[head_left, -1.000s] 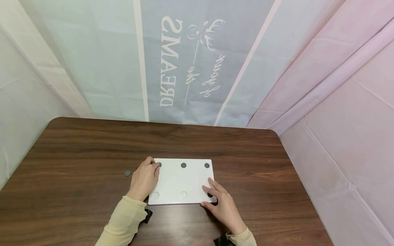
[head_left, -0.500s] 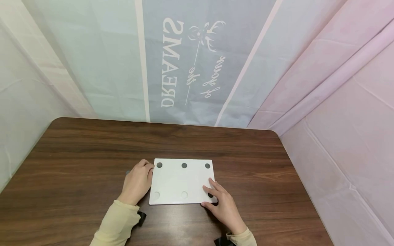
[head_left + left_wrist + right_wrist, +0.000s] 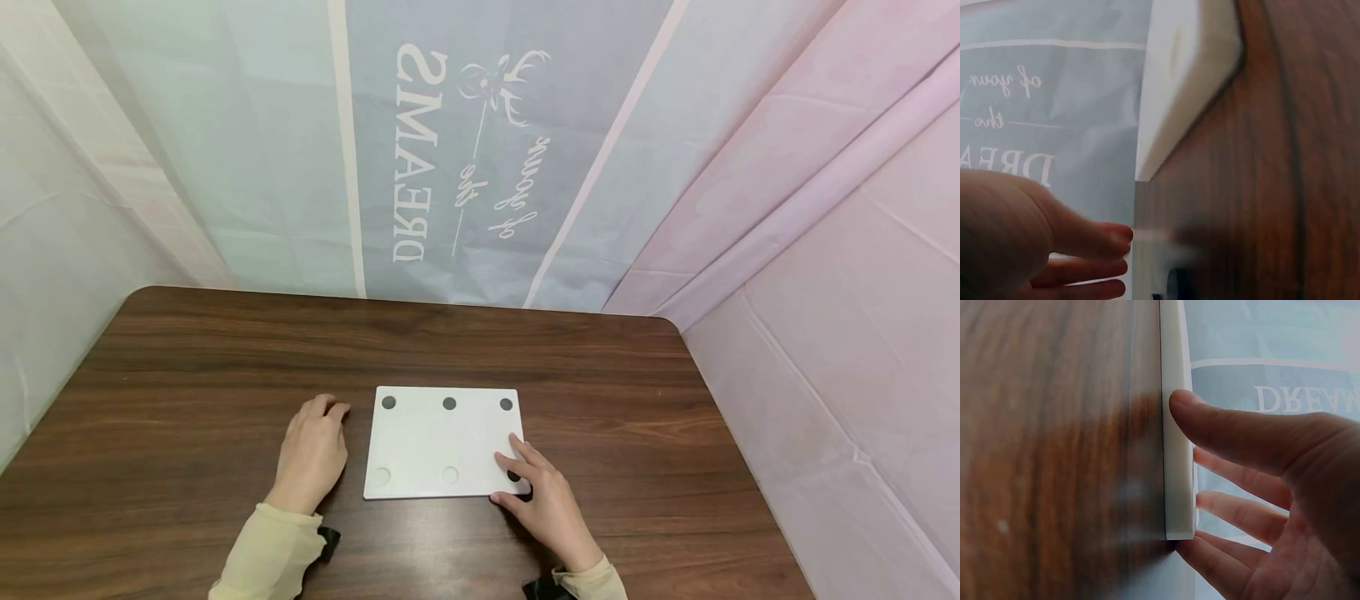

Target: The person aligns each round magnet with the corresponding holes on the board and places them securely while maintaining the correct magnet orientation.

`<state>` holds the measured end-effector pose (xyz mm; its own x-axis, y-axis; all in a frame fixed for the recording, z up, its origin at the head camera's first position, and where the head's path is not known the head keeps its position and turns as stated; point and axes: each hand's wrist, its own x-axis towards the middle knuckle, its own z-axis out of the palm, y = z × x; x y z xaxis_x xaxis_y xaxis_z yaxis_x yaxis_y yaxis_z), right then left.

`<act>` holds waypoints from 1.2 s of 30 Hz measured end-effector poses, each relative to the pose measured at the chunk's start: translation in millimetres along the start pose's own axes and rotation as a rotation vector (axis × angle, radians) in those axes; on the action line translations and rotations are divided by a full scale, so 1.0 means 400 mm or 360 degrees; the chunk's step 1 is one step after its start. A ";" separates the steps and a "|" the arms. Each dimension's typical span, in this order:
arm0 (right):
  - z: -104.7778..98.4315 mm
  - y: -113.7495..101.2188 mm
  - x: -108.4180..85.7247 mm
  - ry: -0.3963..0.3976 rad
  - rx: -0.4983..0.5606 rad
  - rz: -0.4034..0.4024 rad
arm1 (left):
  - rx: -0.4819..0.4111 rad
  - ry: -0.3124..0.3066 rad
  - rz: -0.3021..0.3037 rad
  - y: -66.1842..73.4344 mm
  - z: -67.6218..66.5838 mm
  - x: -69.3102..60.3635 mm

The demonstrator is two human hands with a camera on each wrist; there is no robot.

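A white rectangular board point(image 3: 420, 437) lies on the table, with three dark round discs point(image 3: 449, 403) along its far edge. At its near right corner another dark disc point(image 3: 513, 477) is partly covered by my right hand point(image 3: 546, 504). That hand rests there, thumb on the near edge and spread fingers touching the top and right side. Two pale round recesses point(image 3: 382, 476) show along the near edge. Left of the board, my left hand point(image 3: 311, 458) hovers low with loose fingers, nothing visible in them. Beside its fingertips in the left wrist view stands a blurred dark disc point(image 3: 1177, 284).
The brown wooden table point(image 3: 600, 400) extends around the board on all sides. A printed curtain point(image 3: 480, 167) hangs behind its far edge, and pale pink cloth point(image 3: 840, 400) hangs at the right.
My left hand has left the disc at the board's far left corner and moved left, now covering where a loose disc lay. My right hand has stayed in place.
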<state>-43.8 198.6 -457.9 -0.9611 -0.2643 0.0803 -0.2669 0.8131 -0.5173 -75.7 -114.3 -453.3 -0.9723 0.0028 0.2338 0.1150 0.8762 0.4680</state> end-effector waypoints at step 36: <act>0.001 0.000 -0.003 0.0009 0.0062 0.0021 | 0.0012 0.0017 -0.0110 -0.021 0.001 -0.024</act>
<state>-42.6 198.6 -458.4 -0.9650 -0.2505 0.0780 -0.2511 0.7959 -0.5509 -67.4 -121.5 -459.7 -0.9756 -0.0629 0.2103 0.0462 0.8778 0.4769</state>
